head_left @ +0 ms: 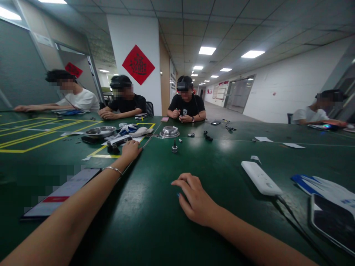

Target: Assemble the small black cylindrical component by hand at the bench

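Note:
My left hand (131,149), with a bracelet at the wrist, is stretched far forward over the green table (155,207). It lies palm down next to a small black part (113,148), and its fingertips are hidden. My right hand (194,197) rests near the table's middle, fingers curled down onto the surface, with nothing visible in it. A small metal cylinder (174,148) stands ahead of both hands. Beyond it sits an upturned metal bowl (169,132).
A phone (62,192) lies at the left. A white power bank (260,178) with a cable, gloves (324,188) and a dark tablet (332,218) lie at the right. Another metal dish (101,131), gloves and small parts sit farther back. Several people sit around the table.

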Action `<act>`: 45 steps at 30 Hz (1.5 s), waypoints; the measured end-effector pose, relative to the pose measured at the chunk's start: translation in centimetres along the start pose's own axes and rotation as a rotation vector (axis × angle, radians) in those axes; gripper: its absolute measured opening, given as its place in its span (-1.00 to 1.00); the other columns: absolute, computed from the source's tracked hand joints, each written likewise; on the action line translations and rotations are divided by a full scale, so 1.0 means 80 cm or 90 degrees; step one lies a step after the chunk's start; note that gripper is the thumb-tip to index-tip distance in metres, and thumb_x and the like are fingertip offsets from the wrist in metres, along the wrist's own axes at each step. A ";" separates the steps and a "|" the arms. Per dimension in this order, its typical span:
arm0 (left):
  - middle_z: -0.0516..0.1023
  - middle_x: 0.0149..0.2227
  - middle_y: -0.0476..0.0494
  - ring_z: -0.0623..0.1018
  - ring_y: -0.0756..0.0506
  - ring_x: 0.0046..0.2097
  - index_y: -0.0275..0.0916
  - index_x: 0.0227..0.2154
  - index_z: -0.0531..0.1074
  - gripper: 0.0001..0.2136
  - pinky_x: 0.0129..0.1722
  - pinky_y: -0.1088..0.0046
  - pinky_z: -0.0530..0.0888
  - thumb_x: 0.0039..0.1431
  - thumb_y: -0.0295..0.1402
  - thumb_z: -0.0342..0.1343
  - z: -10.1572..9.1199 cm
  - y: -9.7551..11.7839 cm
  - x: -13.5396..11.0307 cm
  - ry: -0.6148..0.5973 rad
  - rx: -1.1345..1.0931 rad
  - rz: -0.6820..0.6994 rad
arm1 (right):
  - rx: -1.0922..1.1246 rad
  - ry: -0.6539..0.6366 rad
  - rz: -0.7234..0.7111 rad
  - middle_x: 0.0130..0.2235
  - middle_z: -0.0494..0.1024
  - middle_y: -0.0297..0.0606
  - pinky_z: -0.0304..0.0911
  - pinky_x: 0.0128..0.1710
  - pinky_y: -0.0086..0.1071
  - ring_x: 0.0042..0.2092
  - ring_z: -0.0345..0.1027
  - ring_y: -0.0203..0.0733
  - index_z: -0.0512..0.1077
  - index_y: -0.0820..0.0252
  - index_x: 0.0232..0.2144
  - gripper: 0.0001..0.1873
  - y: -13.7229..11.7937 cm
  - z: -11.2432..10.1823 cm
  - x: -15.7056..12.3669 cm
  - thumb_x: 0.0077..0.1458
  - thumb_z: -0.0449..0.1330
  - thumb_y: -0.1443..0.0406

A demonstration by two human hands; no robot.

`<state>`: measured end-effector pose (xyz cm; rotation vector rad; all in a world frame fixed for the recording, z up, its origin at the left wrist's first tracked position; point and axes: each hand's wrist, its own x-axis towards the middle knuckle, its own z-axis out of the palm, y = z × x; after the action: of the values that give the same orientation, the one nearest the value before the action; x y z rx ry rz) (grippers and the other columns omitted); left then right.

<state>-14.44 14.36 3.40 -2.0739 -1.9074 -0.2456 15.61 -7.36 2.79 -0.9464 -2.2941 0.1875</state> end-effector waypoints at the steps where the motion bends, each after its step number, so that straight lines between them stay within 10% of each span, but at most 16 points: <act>1: 0.33 0.05 -0.47 0.29 -0.34 0.09 -0.46 -0.04 0.34 -0.59 0.03 0.20 0.23 0.15 -0.26 -0.10 0.004 -0.002 0.002 0.005 -0.004 -0.015 | 0.000 -0.003 -0.004 -0.05 0.24 -0.11 0.15 0.00 -0.20 -0.01 0.14 -0.14 0.24 0.21 0.02 -0.59 0.000 0.000 0.000 0.09 0.00 0.43; 18: 0.41 0.04 -0.27 0.31 -0.25 0.13 -0.30 -0.07 0.39 -0.60 0.10 0.22 0.18 0.11 -0.21 -0.11 0.007 0.047 0.011 -0.136 -0.097 -0.029 | -0.022 -0.054 -0.023 -0.02 0.22 -0.08 0.07 0.03 -0.17 0.04 0.10 -0.11 0.23 0.21 0.02 -0.59 0.002 0.003 0.000 0.09 0.00 0.43; 36: 0.31 0.13 -0.26 0.27 -0.20 0.16 -0.29 0.04 0.28 -0.63 0.17 0.15 0.17 0.19 -0.32 -0.10 -0.076 0.168 -0.194 -0.096 -0.245 0.383 | -0.080 -0.018 0.005 -0.02 0.25 -0.09 0.03 0.05 -0.13 0.04 0.10 -0.09 0.22 0.19 0.03 -0.56 0.004 0.008 0.001 0.06 0.05 0.41; 45: 0.18 0.20 -0.36 0.18 -0.23 0.23 -0.38 0.09 0.20 -0.59 0.18 0.12 0.19 0.20 -0.35 -0.16 -0.072 0.153 -0.203 -0.081 -0.235 0.292 | -0.100 -0.029 0.163 -0.04 0.30 -0.13 0.13 -0.03 -0.17 -0.02 0.19 -0.06 0.29 0.17 -0.01 -0.57 0.007 0.004 0.003 0.09 0.10 0.15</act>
<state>-3.41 -3.63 2.01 -2.7602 -1.4715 -0.3848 15.62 -6.72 2.42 -1.3296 -2.2489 0.1385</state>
